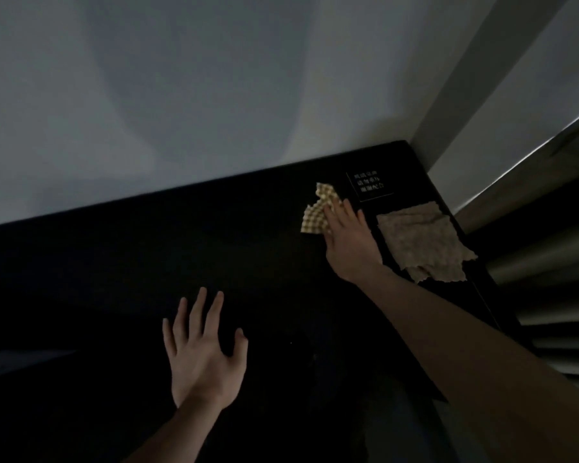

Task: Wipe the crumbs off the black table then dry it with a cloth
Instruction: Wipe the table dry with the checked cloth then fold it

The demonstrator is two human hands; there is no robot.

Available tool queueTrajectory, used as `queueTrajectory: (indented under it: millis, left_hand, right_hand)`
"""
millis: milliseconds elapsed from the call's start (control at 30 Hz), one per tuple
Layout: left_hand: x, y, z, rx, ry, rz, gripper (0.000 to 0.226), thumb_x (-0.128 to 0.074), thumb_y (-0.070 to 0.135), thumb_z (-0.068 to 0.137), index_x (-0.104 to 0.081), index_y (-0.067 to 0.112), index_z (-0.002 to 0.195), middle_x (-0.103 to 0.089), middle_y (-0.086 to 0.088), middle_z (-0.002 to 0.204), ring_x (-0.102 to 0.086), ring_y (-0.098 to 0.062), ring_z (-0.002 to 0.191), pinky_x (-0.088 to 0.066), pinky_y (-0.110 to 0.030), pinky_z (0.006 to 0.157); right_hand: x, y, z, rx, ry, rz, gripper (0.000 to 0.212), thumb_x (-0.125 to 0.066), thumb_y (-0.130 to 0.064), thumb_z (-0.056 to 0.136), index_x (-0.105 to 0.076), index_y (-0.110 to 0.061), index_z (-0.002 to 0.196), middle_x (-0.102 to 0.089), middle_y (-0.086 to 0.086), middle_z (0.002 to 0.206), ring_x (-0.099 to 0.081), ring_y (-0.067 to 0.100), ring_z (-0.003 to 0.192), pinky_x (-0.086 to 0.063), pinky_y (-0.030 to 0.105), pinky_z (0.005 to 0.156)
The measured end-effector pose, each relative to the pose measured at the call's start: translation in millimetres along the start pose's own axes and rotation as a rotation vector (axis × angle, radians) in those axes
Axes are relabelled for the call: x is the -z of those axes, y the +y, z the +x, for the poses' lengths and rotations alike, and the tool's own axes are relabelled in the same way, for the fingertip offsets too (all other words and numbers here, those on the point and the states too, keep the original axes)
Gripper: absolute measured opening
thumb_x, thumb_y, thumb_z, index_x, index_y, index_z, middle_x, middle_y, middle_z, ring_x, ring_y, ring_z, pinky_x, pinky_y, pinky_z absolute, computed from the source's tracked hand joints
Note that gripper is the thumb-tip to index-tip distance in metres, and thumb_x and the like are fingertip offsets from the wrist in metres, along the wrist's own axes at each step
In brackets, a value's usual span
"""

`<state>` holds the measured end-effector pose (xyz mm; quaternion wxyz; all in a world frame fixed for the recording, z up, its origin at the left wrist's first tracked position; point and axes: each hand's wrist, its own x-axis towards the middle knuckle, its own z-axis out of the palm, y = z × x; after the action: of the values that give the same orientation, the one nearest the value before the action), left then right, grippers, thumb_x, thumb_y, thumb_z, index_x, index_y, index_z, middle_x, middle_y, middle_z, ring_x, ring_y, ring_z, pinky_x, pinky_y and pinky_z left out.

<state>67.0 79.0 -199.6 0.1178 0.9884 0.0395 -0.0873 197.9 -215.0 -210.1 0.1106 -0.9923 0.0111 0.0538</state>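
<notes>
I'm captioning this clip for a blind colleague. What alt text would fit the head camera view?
A person's right hand presses a yellow checked cloth flat on a black table near its far right corner, by a white wall. The left hand lies open on the table, and a beige cloth lies beside a small printed sign.

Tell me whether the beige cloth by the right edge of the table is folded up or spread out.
Spread out. The beige cloth lies mostly flat and open on the black table, only its near edge rumpled. No hand touches it.
</notes>
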Motion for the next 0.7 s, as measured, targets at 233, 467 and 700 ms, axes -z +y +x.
queueTrajectory:
  millis: [233, 467, 700]
  left_hand:
    - [3, 1, 2, -0.005, -0.029, -0.001, 0.075, -0.031, 0.063, 0.090, -0.023, 0.038, 0.160, -0.011, 0.009, 0.173, -0.003, -0.023, 0.161, -0.003, -0.054, 0.131]
    - [8, 0, 3, -0.003, -0.087, 0.000, 0.076, -0.036, 0.063, 0.092, -0.023, 0.035, 0.162, -0.007, 0.007, 0.174, -0.001, -0.026, 0.161, -0.004, -0.056, 0.130]
    - [11, 0, 3, 0.009, -0.123, -0.020, 0.077, -0.038, 0.060, 0.091, -0.023, 0.034, 0.162, -0.008, 0.006, 0.174, 0.000, -0.026, 0.162, -0.004, -0.057, 0.130]
  right_hand:
    - [12, 33, 70, -0.172, 0.025, -0.019, 0.060, -0.039, -0.022, 0.107, -0.024, -0.011, 0.164, -0.012, 0.009, 0.174, -0.009, 0.035, 0.160, -0.004, 0.052, 0.129]
    - [-12, -23, 14, -0.099, -0.003, 0.080, 0.064, -0.026, -0.037, 0.108, -0.019, -0.009, 0.165, -0.011, 0.008, 0.174, -0.009, 0.028, 0.161, -0.004, 0.050, 0.131]
    - [-8, -47, -141, 0.177, -0.209, 0.180, 0.067, -0.036, -0.043, 0.107, -0.012, -0.027, 0.167, 0.003, -0.010, 0.175, 0.008, 0.014, 0.162, -0.004, 0.048, 0.131]
